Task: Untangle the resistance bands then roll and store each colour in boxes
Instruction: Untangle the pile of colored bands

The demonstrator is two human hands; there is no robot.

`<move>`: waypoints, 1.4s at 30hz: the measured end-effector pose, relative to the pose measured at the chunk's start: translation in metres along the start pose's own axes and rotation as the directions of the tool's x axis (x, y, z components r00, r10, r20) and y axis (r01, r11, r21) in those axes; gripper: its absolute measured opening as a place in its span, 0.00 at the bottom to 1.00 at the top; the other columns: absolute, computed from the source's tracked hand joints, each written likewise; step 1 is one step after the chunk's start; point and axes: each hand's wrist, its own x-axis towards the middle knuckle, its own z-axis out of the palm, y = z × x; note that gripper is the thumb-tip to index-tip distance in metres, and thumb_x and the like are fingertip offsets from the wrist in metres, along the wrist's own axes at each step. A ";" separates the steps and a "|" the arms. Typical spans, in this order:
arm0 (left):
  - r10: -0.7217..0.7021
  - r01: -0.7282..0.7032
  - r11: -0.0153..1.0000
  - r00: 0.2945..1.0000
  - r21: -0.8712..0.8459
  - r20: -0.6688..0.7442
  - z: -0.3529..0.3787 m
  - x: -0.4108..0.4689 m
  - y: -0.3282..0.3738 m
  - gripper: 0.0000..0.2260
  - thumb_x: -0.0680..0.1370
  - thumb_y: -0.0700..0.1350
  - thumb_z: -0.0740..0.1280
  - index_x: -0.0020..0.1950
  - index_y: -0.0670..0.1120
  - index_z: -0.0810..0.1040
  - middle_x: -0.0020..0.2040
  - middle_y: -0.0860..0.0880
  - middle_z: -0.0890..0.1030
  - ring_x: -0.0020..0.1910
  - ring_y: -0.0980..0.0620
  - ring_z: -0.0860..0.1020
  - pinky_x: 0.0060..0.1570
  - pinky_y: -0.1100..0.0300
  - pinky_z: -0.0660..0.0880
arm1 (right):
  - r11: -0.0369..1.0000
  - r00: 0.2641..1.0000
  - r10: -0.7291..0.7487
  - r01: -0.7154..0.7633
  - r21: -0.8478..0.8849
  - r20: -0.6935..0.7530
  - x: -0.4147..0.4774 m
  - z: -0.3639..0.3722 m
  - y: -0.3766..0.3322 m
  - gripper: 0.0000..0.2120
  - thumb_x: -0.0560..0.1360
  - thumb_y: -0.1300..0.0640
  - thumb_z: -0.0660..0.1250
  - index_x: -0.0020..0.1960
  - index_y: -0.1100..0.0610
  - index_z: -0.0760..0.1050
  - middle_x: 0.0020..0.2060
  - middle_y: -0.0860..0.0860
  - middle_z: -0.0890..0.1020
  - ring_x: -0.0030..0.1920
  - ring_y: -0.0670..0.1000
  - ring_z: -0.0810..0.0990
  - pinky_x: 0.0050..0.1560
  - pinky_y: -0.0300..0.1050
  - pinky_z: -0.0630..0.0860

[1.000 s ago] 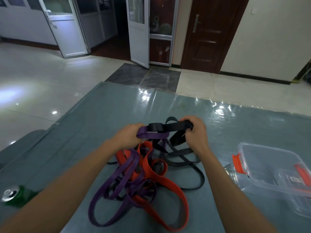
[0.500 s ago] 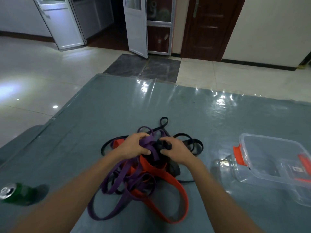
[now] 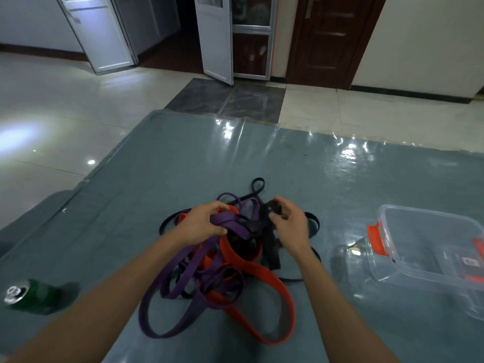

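A tangle of resistance bands lies on the grey-blue table (image 3: 183,166) in front of me: a purple band (image 3: 167,286), an orange band (image 3: 264,279) and a black band (image 3: 271,247) looped through each other. My left hand (image 3: 201,224) grips a purple strand at the top of the pile. My right hand (image 3: 290,221) pinches a bunched black strand just to the right of it. A clear plastic box (image 3: 429,247) with orange clips sits open at the right.
A green drink can (image 3: 28,297) lies on its side near the table's left edge. A clear lid or second container (image 3: 351,258) rests against the box. Beyond the table's far edge is tiled floor with doors.
Both hands have come down from holding the black and purple strands up, and now work in the top of the pile. The hands are closer together than a second ago.
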 end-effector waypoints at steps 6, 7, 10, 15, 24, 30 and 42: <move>0.044 -0.042 0.987 0.999 0.155 -0.012 0.000 0.003 -0.010 0.28 0.72 0.42 0.78 0.70 0.58 0.77 0.60 0.58 0.82 0.55 0.62 0.79 0.53 0.73 0.70 | 0.994 0.977 -0.077 0.059 -0.095 -0.197 0.013 -0.049 0.001 0.19 0.78 0.67 0.68 0.66 0.55 0.78 0.56 0.51 0.77 0.49 0.37 0.77 0.47 0.20 0.71; 0.042 -0.039 0.986 0.999 0.163 -0.016 0.001 0.004 -0.012 0.29 0.72 0.42 0.77 0.70 0.58 0.76 0.60 0.57 0.82 0.57 0.60 0.80 0.55 0.69 0.72 | 0.992 0.973 -0.070 0.045 -0.118 -0.218 0.013 -0.056 0.004 0.19 0.78 0.68 0.68 0.67 0.57 0.78 0.56 0.52 0.77 0.49 0.39 0.78 0.48 0.20 0.71; 0.082 -0.079 0.977 0.997 0.200 -0.004 0.008 0.008 -0.015 0.29 0.71 0.42 0.78 0.70 0.56 0.77 0.62 0.57 0.82 0.55 0.68 0.77 0.53 0.77 0.69 | 0.973 0.986 0.006 -0.045 -0.228 -0.169 0.009 -0.069 0.022 0.18 0.76 0.69 0.68 0.65 0.62 0.78 0.56 0.58 0.81 0.53 0.53 0.81 0.60 0.43 0.78; 0.060 -0.079 0.963 0.995 0.257 0.082 0.025 0.010 -0.016 0.26 0.72 0.46 0.77 0.69 0.57 0.78 0.61 0.58 0.82 0.55 0.60 0.80 0.56 0.62 0.76 | 0.858 0.996 0.092 -0.071 -0.509 0.015 -0.014 -0.059 0.054 0.20 0.74 0.68 0.68 0.66 0.62 0.77 0.64 0.60 0.77 0.65 0.60 0.75 0.71 0.48 0.70; 0.011 -0.039 0.964 0.994 0.263 0.108 0.026 0.007 -0.026 0.25 0.69 0.48 0.78 0.66 0.55 0.81 0.58 0.55 0.84 0.50 0.59 0.83 0.54 0.54 0.80 | 0.672 0.800 0.106 0.380 -0.635 0.591 -0.017 0.017 0.056 0.40 0.71 0.44 0.72 0.78 0.53 0.62 0.74 0.53 0.70 0.74 0.54 0.66 0.73 0.51 0.65; -0.036 -0.044 0.946 0.971 0.321 0.238 0.025 0.001 -0.031 0.12 0.67 0.54 0.79 0.44 0.53 0.80 0.37 0.55 0.82 0.35 0.60 0.78 0.38 0.58 0.74 | 0.565 0.845 0.011 0.436 -0.700 0.535 -0.020 0.021 0.067 0.21 0.75 0.46 0.68 0.66 0.49 0.74 0.59 0.49 0.81 0.63 0.53 0.75 0.64 0.50 0.65; -0.003 0.023 0.986 0.994 -0.168 0.113 0.023 0.019 0.014 0.09 0.76 0.43 0.75 0.38 0.43 0.81 0.29 0.55 0.80 0.29 0.60 0.77 0.34 0.68 0.71 | 0.831 0.911 -0.255 0.378 -0.408 0.324 -0.001 -0.014 -0.030 0.20 0.75 0.57 0.73 0.66 0.53 0.78 0.59 0.51 0.81 0.59 0.51 0.78 0.62 0.42 0.73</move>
